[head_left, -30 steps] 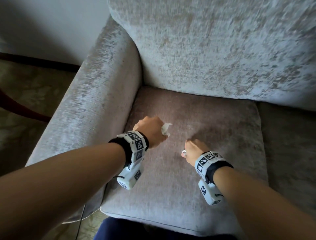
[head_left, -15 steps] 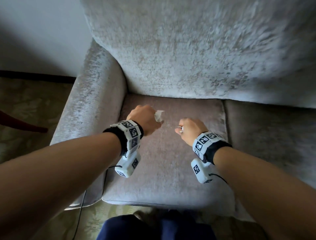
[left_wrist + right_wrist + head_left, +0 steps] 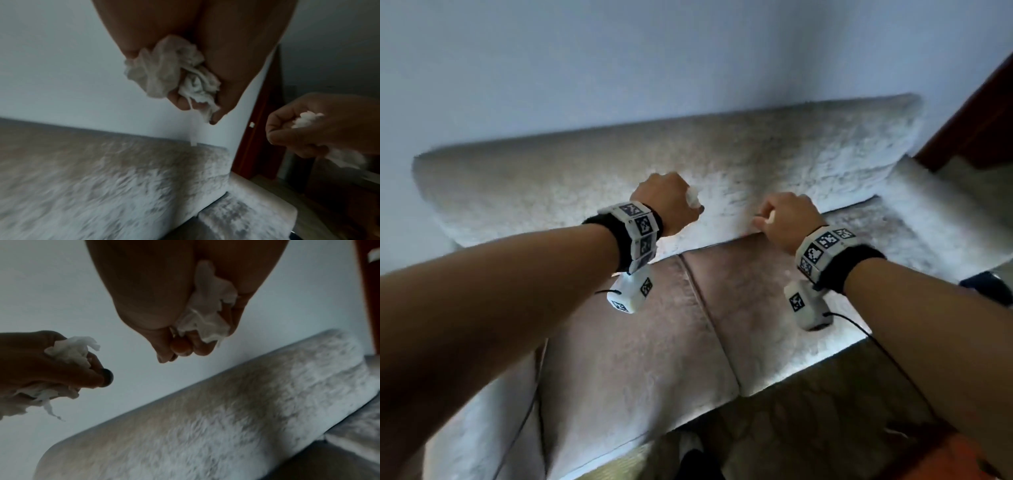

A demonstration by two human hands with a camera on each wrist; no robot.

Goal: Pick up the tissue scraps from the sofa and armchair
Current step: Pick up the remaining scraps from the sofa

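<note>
Both the left hand [image 3: 666, 202] and right hand [image 3: 787, 219] are clenching tissue scraps [image 3: 174, 71], and loose trailing ends are risking slipping back onto the sofa [image 3: 619, 342].

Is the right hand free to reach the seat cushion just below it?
Probably yes: nothing lies between the right hand and the seat cushion under it. But its fingers are already curled round a tissue wad, so gripping more there looks awkward.
</note>
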